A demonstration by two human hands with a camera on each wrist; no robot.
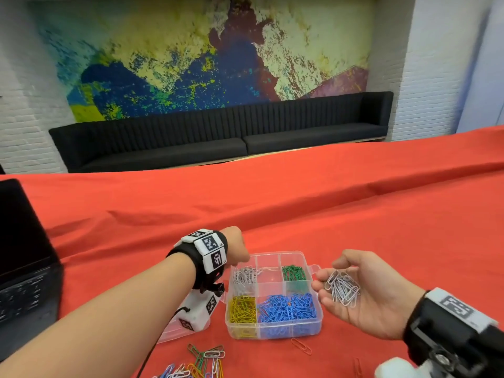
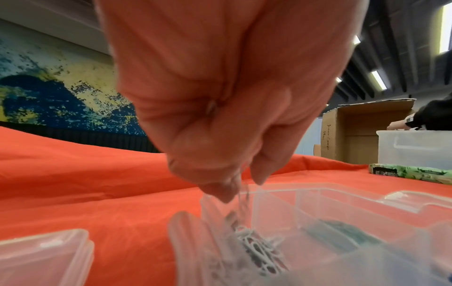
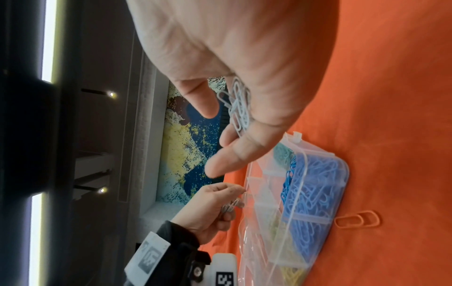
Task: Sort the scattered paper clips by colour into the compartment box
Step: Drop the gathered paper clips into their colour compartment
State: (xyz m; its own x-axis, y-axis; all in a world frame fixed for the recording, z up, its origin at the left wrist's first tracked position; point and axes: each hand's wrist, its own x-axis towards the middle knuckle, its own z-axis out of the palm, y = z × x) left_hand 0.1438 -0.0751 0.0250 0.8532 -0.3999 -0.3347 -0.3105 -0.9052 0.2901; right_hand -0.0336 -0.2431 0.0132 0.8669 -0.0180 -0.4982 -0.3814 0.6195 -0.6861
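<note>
At the far left of the counter (image 1: pixel 354 214), which is draped in a red cloth, a dark laptop (image 1: pixel 24 255) sits open, no part of the sorting. Just right of it the left hand (image 1: pixel 236 248) hangs over the back-left cell of the compartment box (image 1: pixel 319 321), fingertips (image 2: pixel 220 191) pinched on a few white clips (image 3: pixel 229 206) that dangle into the white pile (image 1: pixel 244 276) already lying there; I judge this to be a drop in progress. The box's clear lid (image 1: pixel 174 335) lies on the cloth beside the box's left wall.

Inside the box the sort looks well advanced: yellow clips (image 1: pixel 242 309) fill the front-left cell, blue clips (image 1: pixel 287 308) crowd the wide front-right cell, green clips (image 1: pixel 294 272) sit in the back-right cell, and the middle back cell looks bare.

Right of the box, the right hand (image 1: pixel 362 293) is held palm up and cupped, fingers loosely curled around a heap of white clips (image 1: pixel 344 289), apparently the stock the left hand draws from.

Still to do, by my estimate: empty that palm, then deal with the mixed scatter (image 1: pixel 201 362) of green, white, blue and yellow clips on the cloth in front of the box, and an orange clip (image 1: pixel 301 345) lying just beside the box's front edge. No cell shows an orange pile, so a bare one would probably take it.
</note>
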